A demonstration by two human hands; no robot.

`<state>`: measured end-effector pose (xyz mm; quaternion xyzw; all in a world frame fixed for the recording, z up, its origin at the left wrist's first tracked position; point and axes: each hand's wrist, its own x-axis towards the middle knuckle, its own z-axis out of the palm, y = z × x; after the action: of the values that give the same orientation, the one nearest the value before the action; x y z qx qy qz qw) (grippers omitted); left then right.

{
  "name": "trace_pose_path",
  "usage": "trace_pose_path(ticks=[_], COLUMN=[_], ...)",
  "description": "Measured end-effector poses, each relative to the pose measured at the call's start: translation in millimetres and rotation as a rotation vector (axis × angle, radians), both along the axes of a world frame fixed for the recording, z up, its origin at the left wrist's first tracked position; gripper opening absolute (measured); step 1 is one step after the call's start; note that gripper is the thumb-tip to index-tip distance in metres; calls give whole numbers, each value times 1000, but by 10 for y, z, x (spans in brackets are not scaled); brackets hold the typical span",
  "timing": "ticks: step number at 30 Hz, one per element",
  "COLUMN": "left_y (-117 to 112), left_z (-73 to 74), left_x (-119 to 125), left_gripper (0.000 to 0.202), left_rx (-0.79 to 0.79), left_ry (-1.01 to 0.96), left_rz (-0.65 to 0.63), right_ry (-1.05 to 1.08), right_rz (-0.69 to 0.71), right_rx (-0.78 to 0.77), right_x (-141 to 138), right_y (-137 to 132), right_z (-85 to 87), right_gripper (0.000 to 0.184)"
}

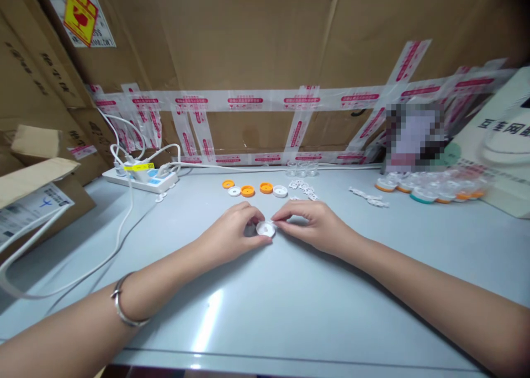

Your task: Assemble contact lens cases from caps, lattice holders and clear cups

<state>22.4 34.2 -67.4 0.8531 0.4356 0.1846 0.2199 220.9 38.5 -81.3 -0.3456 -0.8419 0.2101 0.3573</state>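
Observation:
A small round white cap (265,230) with a raised rim is held near the middle of the table, its hollow side facing up. The thumb and fingers of my left hand (232,232) are closed around its left edge. My right hand (317,223) pinches at the cap's upper right edge; a small white piece seems to be between its fingertips, too small to make out. Just beyond my hands lie orange caps (247,191) and white caps (280,191) in a loose row. Small white plastic parts (304,189) are scattered to their right.
Clear round pieces (302,169) stand at the back. A white power strip (141,178) with cables is at left, beside an open carton (37,201). At right are white strips (368,197) and several clear-topped containers (430,187). Taped cardboard (256,36) walls the back.

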Motion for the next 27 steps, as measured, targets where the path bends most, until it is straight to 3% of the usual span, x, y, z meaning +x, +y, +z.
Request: trace_pose_path(ticks=[8, 27], left_y=[49, 76], left_z=[-8, -40], left_x=[-34, -36], left_gripper=[27, 29], left_rx=[-135, -117], left_ry=[-57, -59], left_rz=[-18, -38], right_ry=[-155, -337], right_rz=[117, 118], right_rx=[229, 505], right_x=[49, 33], right_y=[15, -11], right_z=[-34, -50], right_gripper=[13, 16])
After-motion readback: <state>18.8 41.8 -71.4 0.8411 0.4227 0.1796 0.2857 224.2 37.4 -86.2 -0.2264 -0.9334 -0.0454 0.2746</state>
